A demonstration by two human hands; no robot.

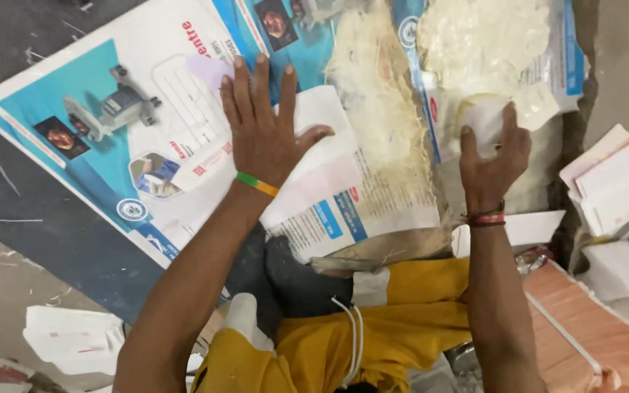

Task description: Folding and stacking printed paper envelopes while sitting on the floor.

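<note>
My left hand (263, 124) lies flat, fingers spread, on a white sheet of paper (322, 156) that rests on a big blue-and-white printed poster (103, 138). My right hand (493, 156) presses down on a small white pad or paper piece (483, 116) lying on a heap of pale, crumbly paste-like stuff (482, 40). A strip of pale shredded fibres (376, 102) runs between the two hands. Each wrist wears a coloured band.
A printed leaflet (358, 215) lies under the white sheet. A stack of white and pink papers (616, 178) sits at the right, loose white papers (74, 338) at the lower left. My yellow garment (343, 335) fills the bottom centre; an orange-pink sheet (591, 327) lies at the lower right.
</note>
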